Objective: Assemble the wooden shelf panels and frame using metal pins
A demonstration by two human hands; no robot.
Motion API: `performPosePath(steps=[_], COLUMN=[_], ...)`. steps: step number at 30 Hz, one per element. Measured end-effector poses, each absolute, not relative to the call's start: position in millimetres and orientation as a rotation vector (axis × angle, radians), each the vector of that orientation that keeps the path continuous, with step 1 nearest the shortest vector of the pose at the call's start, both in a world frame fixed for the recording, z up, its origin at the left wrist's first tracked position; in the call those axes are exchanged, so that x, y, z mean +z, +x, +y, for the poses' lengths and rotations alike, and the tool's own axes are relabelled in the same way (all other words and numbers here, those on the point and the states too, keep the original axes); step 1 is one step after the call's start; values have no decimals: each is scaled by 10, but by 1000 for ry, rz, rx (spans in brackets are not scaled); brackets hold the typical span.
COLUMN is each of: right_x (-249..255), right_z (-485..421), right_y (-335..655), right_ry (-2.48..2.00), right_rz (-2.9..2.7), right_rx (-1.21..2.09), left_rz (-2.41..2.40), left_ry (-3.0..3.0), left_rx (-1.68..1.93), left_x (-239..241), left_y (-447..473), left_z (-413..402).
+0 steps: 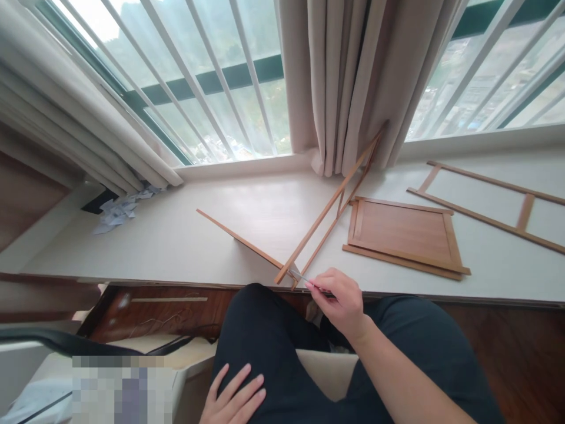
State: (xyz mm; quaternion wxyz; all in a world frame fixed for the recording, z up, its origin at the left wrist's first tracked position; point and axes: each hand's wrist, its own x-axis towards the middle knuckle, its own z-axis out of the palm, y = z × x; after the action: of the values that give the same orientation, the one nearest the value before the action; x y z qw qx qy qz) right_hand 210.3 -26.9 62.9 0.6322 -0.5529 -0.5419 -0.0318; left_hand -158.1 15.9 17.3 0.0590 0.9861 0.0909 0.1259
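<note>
At the window ledge's (168, 247) near edge, the right hand (338, 297) pinches a thin metal tool (300, 275) where a tilted frame (324, 213) meets a panel (247, 243), perhaps partly joined; stacked panels (404, 232) and a flat frame (525, 212) lie loose. The left hand (236, 391), fingers spread, rests on a thigh (260, 347).

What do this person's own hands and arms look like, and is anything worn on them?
The right hand and left hand are ungloved, with no rings visible. The right forearm shows no sleeve, watch or markings; the left forearm is out of view.
</note>
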Motion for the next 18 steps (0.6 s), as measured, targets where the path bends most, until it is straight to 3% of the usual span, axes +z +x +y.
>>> performPosePath(steps=[18], right_x=[586], right_z=[-261], right_y=[2105], right_ry=[-1336], right_rz=[-1230], right_rx=[35], left_rz=[307], left_ry=[2857], left_rx=[228], left_x=[346], left_y=[-1516], left_z=[65])
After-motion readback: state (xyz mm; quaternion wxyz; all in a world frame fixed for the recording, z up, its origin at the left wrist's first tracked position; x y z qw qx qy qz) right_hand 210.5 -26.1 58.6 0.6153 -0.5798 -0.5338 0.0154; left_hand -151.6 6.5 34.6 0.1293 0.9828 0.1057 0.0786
